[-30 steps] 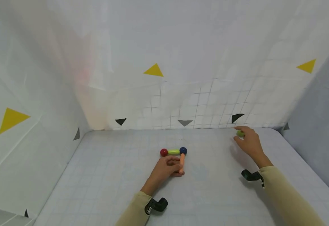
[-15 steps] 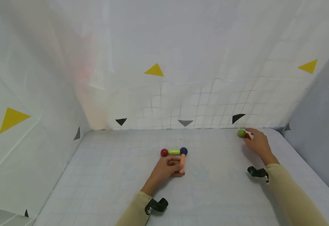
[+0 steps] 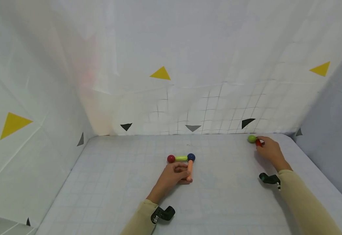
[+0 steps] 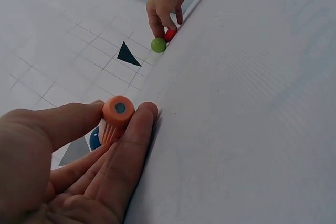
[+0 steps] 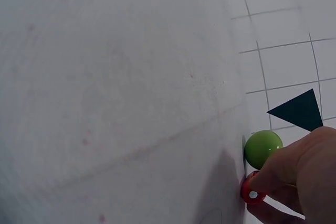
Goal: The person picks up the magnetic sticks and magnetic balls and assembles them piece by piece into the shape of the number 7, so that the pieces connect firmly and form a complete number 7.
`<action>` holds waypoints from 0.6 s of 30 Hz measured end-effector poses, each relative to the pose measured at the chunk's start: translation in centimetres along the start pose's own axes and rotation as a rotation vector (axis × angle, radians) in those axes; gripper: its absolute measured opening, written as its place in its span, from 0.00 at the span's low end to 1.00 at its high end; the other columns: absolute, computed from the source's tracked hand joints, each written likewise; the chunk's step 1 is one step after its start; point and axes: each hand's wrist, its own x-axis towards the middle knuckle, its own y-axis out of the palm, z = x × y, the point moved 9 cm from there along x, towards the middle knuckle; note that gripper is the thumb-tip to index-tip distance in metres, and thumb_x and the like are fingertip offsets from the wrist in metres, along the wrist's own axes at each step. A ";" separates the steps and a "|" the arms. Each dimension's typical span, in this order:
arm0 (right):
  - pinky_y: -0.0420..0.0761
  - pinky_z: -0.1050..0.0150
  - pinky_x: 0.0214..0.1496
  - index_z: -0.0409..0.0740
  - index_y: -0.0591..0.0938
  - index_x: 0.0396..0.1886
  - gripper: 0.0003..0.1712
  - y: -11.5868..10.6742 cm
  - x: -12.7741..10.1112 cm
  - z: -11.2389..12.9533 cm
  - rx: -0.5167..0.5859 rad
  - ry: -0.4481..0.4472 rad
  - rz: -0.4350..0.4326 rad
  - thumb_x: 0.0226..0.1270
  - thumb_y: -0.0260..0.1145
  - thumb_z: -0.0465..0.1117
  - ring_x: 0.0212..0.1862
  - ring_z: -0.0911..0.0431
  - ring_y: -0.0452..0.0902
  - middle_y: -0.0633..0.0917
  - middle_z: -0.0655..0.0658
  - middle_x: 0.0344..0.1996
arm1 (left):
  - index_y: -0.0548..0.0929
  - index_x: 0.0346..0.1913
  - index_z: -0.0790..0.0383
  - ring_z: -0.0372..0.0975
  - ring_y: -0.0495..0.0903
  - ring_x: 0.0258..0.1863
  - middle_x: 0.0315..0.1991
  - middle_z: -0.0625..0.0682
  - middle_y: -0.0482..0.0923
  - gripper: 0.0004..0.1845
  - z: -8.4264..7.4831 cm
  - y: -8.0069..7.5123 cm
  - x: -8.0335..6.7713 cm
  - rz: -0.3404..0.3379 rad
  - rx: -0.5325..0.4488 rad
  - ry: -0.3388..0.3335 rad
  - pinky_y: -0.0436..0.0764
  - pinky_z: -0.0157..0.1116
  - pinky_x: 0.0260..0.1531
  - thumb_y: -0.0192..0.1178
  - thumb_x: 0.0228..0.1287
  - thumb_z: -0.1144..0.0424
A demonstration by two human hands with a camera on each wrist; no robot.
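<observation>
My left hand [image 3: 169,178] pinches an orange magnetic rod [image 3: 189,168] between thumb and fingers. The left wrist view shows the grey metal disc in that rod's near end. At its far end sits a blue ball [image 3: 191,157], joined by a yellow-green rod [image 3: 181,158] to a red ball [image 3: 171,159] on the left. Toward the table's back right, my right hand [image 3: 271,151] pinches a short red rod [image 5: 251,188] with a shiny dot on its end. Right beside that rod lies a green ball [image 5: 263,148].
A white sheet with faint grid lines covers the table [image 3: 100,189]. Behind it rises a white backdrop [image 3: 218,49] with yellow and dark triangles, and side sheets stand left and right. Black wrist cameras [image 3: 163,213] stick out from both sleeves.
My right hand has moved from around the green ball slightly right, and its fingers have closed on the red rod. The left hand keeps its grip on the orange rod.
</observation>
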 end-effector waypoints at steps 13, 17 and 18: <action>0.75 0.46 0.39 0.27 0.64 0.63 0.34 0.2 -0.8 -1.3 0.013 0.054 0.068 0.60 0.62 0.39 0.46 0.35 0.69 0.71 0.26 0.48 | 0.76 0.53 0.65 0.48 0.84 0.32 0.40 0.55 0.81 0.21 0.1 0.3 -0.1 0.026 -0.048 0.001 0.80 0.38 0.37 0.66 0.57 0.63; 0.77 0.48 0.38 0.29 0.63 0.64 0.35 0.0 -0.9 -1.0 0.022 0.042 0.086 0.60 0.63 0.40 0.45 0.37 0.71 0.73 0.27 0.48 | 0.76 0.53 0.64 0.46 0.84 0.32 0.39 0.54 0.81 0.21 0.0 0.1 0.0 0.016 -0.014 0.006 0.80 0.37 0.38 0.66 0.57 0.62; 0.77 0.48 0.38 0.29 0.64 0.63 0.35 0.0 -1.0 -0.9 0.027 0.039 0.091 0.60 0.63 0.41 0.45 0.37 0.71 0.73 0.27 0.47 | 0.76 0.53 0.64 0.46 0.84 0.32 0.39 0.54 0.81 0.21 0.0 0.1 0.0 0.016 -0.016 0.004 0.80 0.37 0.38 0.66 0.57 0.62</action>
